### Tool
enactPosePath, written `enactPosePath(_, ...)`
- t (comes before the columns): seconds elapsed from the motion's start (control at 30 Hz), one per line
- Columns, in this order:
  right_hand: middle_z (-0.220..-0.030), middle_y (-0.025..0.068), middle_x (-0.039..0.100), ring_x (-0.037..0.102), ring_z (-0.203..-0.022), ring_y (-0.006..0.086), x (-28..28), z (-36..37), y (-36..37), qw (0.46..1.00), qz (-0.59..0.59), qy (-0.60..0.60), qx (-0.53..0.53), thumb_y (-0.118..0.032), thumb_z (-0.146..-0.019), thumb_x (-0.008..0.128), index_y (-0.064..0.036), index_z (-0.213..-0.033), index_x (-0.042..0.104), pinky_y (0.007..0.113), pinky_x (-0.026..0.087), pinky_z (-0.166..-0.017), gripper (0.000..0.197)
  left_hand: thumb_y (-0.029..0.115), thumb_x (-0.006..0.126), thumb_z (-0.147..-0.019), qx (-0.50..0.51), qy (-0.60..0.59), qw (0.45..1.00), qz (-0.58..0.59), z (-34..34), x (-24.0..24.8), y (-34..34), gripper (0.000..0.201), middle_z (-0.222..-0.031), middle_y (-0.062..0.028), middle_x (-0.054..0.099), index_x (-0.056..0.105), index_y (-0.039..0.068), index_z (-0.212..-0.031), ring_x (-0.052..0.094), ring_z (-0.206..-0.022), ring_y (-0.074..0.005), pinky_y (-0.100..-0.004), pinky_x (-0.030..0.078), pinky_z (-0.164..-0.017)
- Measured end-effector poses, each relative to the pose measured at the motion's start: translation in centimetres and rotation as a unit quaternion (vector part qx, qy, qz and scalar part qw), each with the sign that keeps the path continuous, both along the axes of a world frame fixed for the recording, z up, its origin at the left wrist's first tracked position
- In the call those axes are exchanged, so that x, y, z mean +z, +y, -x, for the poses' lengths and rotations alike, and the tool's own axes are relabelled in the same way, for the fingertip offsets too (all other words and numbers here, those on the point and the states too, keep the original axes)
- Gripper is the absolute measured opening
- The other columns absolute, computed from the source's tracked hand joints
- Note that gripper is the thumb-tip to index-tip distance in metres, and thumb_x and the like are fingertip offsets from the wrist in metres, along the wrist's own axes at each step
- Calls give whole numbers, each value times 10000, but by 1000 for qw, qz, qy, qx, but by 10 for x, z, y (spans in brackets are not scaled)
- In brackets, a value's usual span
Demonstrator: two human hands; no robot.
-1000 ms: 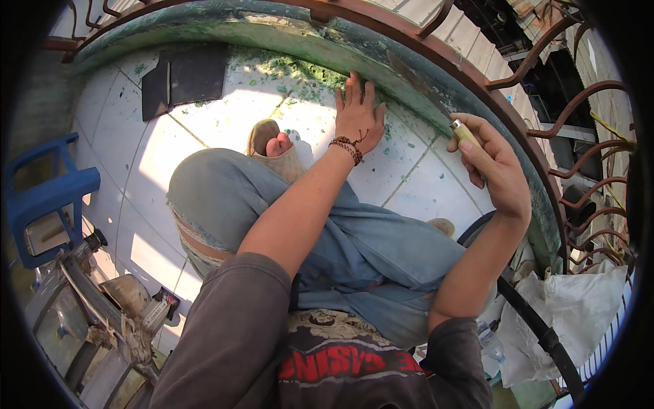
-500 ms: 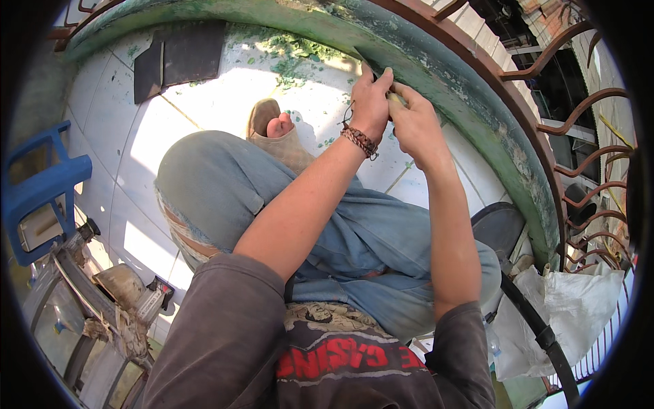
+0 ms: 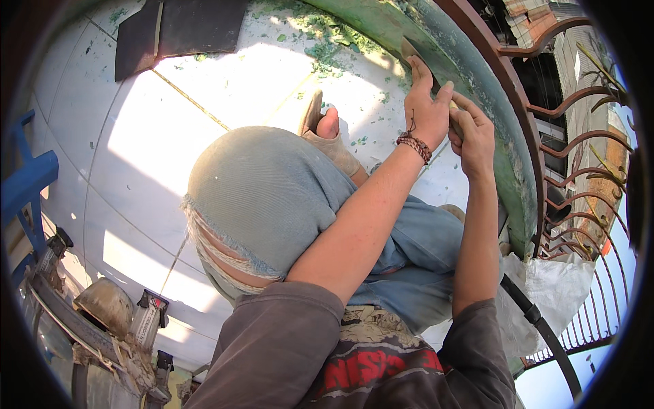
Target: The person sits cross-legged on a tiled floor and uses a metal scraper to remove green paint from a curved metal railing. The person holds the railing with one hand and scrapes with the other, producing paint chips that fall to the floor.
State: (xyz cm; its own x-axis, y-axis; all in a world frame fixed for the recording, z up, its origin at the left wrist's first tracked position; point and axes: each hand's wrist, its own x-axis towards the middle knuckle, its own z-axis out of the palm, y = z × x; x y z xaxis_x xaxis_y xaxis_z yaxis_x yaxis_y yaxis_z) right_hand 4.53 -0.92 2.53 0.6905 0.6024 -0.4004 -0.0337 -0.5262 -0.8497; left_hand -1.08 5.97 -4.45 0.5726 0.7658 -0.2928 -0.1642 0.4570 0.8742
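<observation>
My right hand (image 3: 474, 140) is closed around the yellowish handle of a knife-like scraper (image 3: 407, 49). Its flat blade lies against the low curved wall (image 3: 470, 88), whose green paint is worn and patchy. Farther along the tool, my left hand (image 3: 428, 109) is wrapped over the blade, fingers pointing toward its tip. The two hands meet near the handle, and much of the tool is hidden beneath them. Green paint flakes (image 3: 325, 54) are scattered over the white tiles along the foot of the wall.
Brown metal railing (image 3: 507, 88) tops the wall. A dark flat panel (image 3: 197, 31) lies on the tiles at far left. At left are a blue plastic stool (image 3: 30, 180) and a dirty metal frame (image 3: 75, 334). A white sack (image 3: 545, 283) and black strap (image 3: 541, 334) are at right.
My view has swung, so the wall and hands sit farther right in it. More of the blade's tip shows against the wall. Both hands keep their hold on the scraper.
</observation>
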Motion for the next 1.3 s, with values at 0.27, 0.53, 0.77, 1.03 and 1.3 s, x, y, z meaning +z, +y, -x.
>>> enactPosePath(0.27,-719,-44,584,402,-502,-11,-31,5,-24,999,-39,-29,-3,-65,-939,511,31,-1258,601,170,279,-431,345,24,601,-851,59,67,994,-54,-1,0,-13,768,-1499,-280,326,200,-42,-1503,383,-1374,-357,-354,350,-1101)
enactPosePath(0.53,-758,-29,608,405,-520,-6,-55,-4,-30,994,-86,-58,26,-83,-953,515,22,-1260,606,181,293,-450,336,-67,564,-818,88,106,985,-106,-7,-5,-13,771,-1536,-261,255,227,-5,-1509,365,-1377,-375,-365,406,-1075)
enactPosePath(0.77,-764,-21,616,432,-541,4,-62,1,-15,993,-96,-60,31,-86,-954,534,22,-1253,610,190,316,-472,327,-47,588,-807,42,129,991,-17,-4,-1,4,793,-1521,-271,282,227,1,-1512,395,-1359,-373,-366,398,-1073)
enactPosePath(1.03,-785,3,624,496,-603,22,-56,4,-15,997,-65,-39,23,-42,-944,498,57,-1251,589,178,370,-518,335,2,602,-841,62,168,981,-81,-8,-9,-7,754,-1076,-258,656,247,-14,-1505,667,-912,-279,-328,494,-834)
enactPosePath(1.3,-833,35,651,523,-647,46,-70,7,-4,993,-103,-45,43,-89,-947,531,55,-1255,581,226,413,-565,344,-47,589,-796,90,146,984,-40,-1,-5,8,738,-1381,-310,471,287,-63,-1470,511,-1269,-361,-342,405,-1046)
